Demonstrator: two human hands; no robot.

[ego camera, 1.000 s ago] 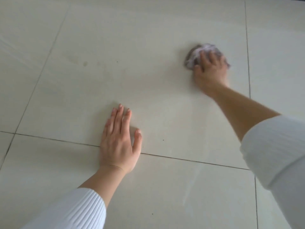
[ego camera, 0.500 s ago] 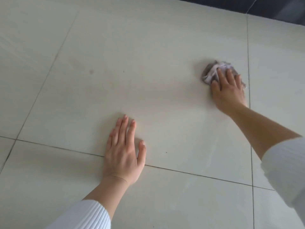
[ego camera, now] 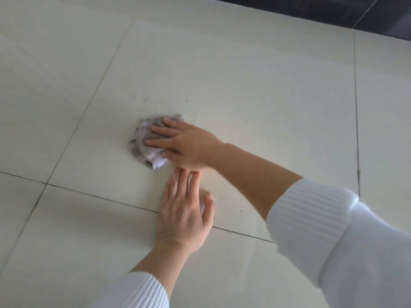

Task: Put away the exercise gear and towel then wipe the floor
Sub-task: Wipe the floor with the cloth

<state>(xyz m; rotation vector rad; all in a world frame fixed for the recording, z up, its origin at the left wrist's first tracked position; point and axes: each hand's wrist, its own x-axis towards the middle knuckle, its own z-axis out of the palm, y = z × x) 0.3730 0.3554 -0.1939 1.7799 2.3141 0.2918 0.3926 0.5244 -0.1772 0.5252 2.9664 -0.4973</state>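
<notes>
Pale glossy tile floor (ego camera: 244, 85) fills my feed, thin dark grout lines (ego camera: 93, 195) crossing it and a dark band (ego camera: 311, 10) along the far edge, top right. The cloth (ego camera: 146, 152), a crumpled grey-and-white wad, sits on the tile just ahead of the left hand (ego camera: 182, 212). The right hand (ego camera: 186, 145) lies on top of it, fingers (ego camera: 160, 130) stretched out and spread, pressing it down rather than clutching it; I see nothing curled round it. The left hand is flat, palm down across a grout line, holding nothing and bracing, its fingertips (ego camera: 189, 174) just beside the heel of the right hand. I read this cloth as light, soft and floppy: it will squash under the palm and could slide out from under flat fingers on tile this smooth. Best purchase, I judge, is the middle of the wad, with the loose corner (ego camera: 159, 164) gathered in. A faint grey smudge (ego camera: 145, 99) waits beyond the cloth, untouched.
</notes>
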